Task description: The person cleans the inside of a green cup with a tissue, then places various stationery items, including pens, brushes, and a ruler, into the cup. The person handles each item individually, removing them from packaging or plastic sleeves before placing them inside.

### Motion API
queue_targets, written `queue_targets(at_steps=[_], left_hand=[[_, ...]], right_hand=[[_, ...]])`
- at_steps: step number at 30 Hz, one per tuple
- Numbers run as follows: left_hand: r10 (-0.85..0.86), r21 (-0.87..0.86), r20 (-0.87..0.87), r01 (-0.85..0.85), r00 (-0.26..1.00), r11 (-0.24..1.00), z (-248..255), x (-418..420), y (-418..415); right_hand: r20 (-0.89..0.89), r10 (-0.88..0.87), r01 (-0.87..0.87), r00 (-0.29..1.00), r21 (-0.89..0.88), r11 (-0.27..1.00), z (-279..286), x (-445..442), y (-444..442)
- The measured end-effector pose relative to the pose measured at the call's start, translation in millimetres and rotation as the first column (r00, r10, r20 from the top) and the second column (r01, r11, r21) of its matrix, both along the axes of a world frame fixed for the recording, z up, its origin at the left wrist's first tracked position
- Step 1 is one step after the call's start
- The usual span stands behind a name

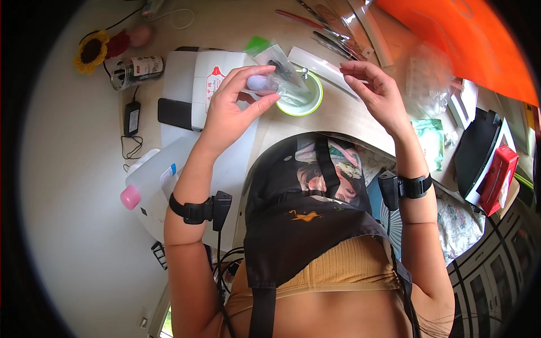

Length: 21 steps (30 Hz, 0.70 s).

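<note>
My left hand [236, 95] is raised over the table. Between its thumb and fingers it holds a small pale lavender, rounded object [263, 83] that looks wrapped in clear plastic; its exact kind is unclear. Just beyond is a white bowl [318, 101] with a lime-green rim. A clear plastic packet [283, 69] with a green top and dark contents leans over this bowl, partly behind my left fingers. My right hand [376, 91] hovers to the right of the bowl, near a long white strip-like box [319, 67]. Its fingers are loosely bent and apart, with nothing in them.
A white carton [211, 63] with red print and a dark phone-like slab [174, 114] lie left. Further left are a glass jar [146, 66] and a power adapter [132, 118]. Brushes [334, 42], an orange bag [473, 38] and a red box [498, 179] occupy the right side.
</note>
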<state>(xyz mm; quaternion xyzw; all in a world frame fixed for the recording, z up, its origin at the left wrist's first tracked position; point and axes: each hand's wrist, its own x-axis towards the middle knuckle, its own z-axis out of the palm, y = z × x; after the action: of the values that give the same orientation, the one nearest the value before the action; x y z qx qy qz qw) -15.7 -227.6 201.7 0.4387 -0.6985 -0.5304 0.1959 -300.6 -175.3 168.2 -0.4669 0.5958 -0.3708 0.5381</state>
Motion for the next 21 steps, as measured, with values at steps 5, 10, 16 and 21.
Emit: queue_targets(at_steps=[5, 10, 16, 21], left_hand=[[0.266, 0.094, -0.218, -0.251, 0.939, 0.963, -27.5, -2.3, 14.7], [0.229, 0.229, -0.182, -0.186, 0.956, 0.955, -32.7, -13.6, 9.6], [0.089, -0.058, -0.025, -0.09, 0.996, 0.994, -18.3, -15.0, 7.5], [0.124, 0.121, -0.069, -0.115, 0.99, 0.986, -29.1, -10.7, 3.2]], right_hand=[[-0.05, 0.048, -0.047, 0.998, 0.018, 0.999, -7.5, 0.5, 9.8], [-0.083, 0.092, -0.097, 0.992, -0.055, 0.994, -3.3, 12.5, 6.4], [-0.101, 0.083, -0.093, 0.991, -0.101, 0.991, -8.7, 12.2, 4.2], [-0.195, 0.046, -0.072, 0.98, -0.132, 0.989, -19.0, 0.1, 5.1]])
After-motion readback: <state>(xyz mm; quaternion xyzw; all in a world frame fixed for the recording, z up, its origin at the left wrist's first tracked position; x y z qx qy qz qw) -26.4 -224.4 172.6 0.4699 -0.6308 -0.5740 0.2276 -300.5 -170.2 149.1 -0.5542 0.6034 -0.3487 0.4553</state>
